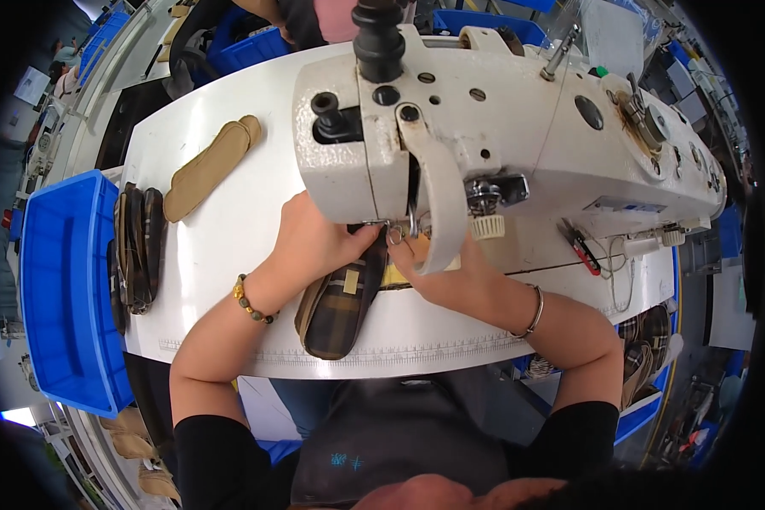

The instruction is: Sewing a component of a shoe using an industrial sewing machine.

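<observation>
A brown-and-black plaid slipper (336, 314) with a small pale tag lies on the white table under the sewing machine (340, 153). Its near end points toward me; the far end runs up to the needle area. My left hand (316, 238) pinches the slipper's far end from the left, thumb beside the presser foot. From the right, my right hand (442, 270) grips the same end with bent fingers, partly hidden by the machine's curved white lever (446, 195). A yellow patch on the machine bed shows between the hands.
Tan insoles (208, 174) lie on the table's left part. Plaid slippers (136, 246) stand stacked beside a blue bin (68, 289) at the left edge. Red-handled thread snips (582, 251) rest at the right. More plaid slippers (646, 344) sit below the table's right edge.
</observation>
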